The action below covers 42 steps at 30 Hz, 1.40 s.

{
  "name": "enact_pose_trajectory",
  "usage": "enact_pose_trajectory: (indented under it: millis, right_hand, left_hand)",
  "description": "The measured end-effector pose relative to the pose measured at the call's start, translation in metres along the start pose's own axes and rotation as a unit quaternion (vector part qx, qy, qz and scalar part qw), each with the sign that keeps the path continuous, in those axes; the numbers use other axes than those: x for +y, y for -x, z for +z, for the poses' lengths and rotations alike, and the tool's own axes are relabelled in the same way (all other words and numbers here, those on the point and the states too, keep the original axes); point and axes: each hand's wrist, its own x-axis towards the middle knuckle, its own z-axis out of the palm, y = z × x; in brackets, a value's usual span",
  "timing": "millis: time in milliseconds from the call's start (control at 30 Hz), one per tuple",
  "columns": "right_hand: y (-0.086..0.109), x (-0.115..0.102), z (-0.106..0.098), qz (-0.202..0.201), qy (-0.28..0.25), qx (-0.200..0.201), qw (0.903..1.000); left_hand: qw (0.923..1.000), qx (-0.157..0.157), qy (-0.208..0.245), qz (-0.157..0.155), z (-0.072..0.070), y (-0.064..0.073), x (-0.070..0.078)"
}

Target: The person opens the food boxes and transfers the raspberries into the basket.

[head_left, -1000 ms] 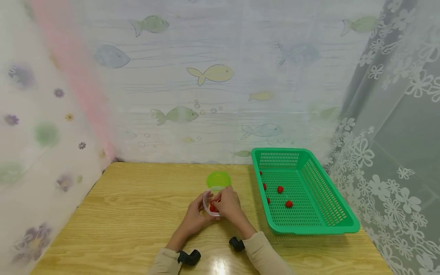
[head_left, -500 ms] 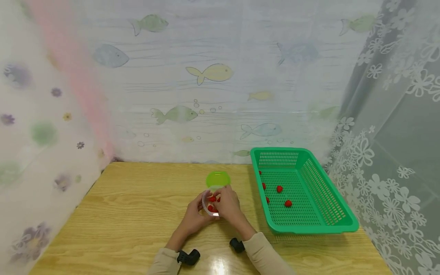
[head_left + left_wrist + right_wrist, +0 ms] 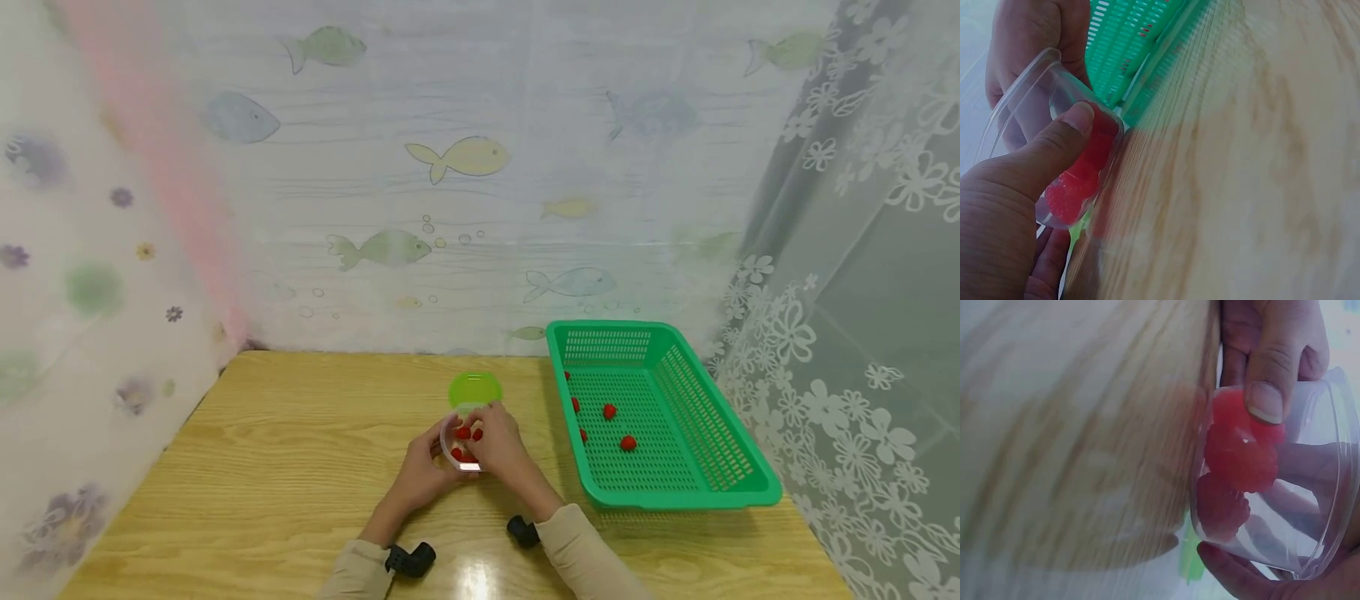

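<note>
In the head view my left hand [image 3: 422, 473] grips a small clear plastic tub [image 3: 444, 440] from its left, just above the table; the left wrist view shows the thumb [image 3: 1054, 147] pressed along its side. Several red raspberries [image 3: 1241, 462] lie inside, bumpy and packed along the bottom. My right hand [image 3: 501, 442] reaches in over the rim from the right, with a raspberry [image 3: 477, 434] between its thumb and forefinger. Part of the tub's right side is hidden behind this hand. A round lime-green lid [image 3: 475, 388] lies flat on the table just behind the tub.
A large green perforated basket [image 3: 600, 498] stands on the right of the wooden table [image 3: 285, 467], with several red berries [image 3: 627, 443] on its left half. Curtains printed with fish and flowers hang behind and beside the table.
My right fingers have shifted slightly inside the tub, and more of the raspberries there show apart from each other. The left hand, tub, lid and basket stay put.
</note>
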Motion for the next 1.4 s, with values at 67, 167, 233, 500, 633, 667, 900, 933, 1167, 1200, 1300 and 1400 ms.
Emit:
enact_pose_trajectory:
  millis: [67,167,233,500,633,667,900,933,1167,1200,1300,1400]
  right_hand:
    - [-0.001,0.000,0.000,0.002,0.003,-0.004,1.0000]
    - [-0.002,0.000,-0.001,0.003,0.017,-0.012,0.9998]
    - [-0.003,0.000,-0.002,0.003,0.024,-0.020,0.9995]
    - [-0.003,0.002,-0.004,-0.011,0.023,-0.030,0.9992]
    - [-0.005,0.004,-0.002,-0.035,0.043,-0.023,0.9982]
    - [-0.005,0.005,-0.002,-0.036,0.043,-0.023,0.9981]
    - [-0.006,0.008,0.000,-0.029,0.044,-0.022,0.9984]
    - [-0.006,0.009,0.000,-0.032,0.047,-0.023,0.9981]
    - [-0.010,0.010,0.002,-0.062,0.069,-0.028,0.9953]
    - [-0.010,0.010,0.002,-0.062,0.070,-0.027,0.9952]
    - [-0.010,0.009,0.000,-0.055,0.070,-0.026,0.9957]
    - [-0.008,0.008,-0.001,-0.048,0.068,-0.027,0.9961]
  left_hand:
    - [1.0000,0.001,0.001,0.000,0.000,0.000,0.000]
    - [1.0000,0.002,0.009,0.000,0.000,0.000,0.000]
    - [0.9999,0.003,0.013,-0.001,0.000,-0.001,0.001]
    - [0.9997,0.002,0.025,-0.006,0.003,-0.001,0.016]
    - [0.9994,-0.002,0.034,-0.006,-0.001,0.001,0.035]
    - [0.9994,-0.001,0.035,-0.006,-0.002,0.002,0.038]
    - [0.9994,0.010,0.029,-0.015,0.002,0.002,0.027]
    - [0.9994,0.008,0.028,-0.016,0.001,0.001,0.027]
    - [0.9995,0.011,0.027,-0.014,0.002,-0.001,0.008]
    - [0.9994,0.013,0.030,-0.015,0.003,-0.001,0.003]
    - [0.9991,0.013,0.039,-0.014,0.003,-0.001,0.001]
    - [0.9988,0.012,0.045,-0.014,0.003,-0.001,0.000]
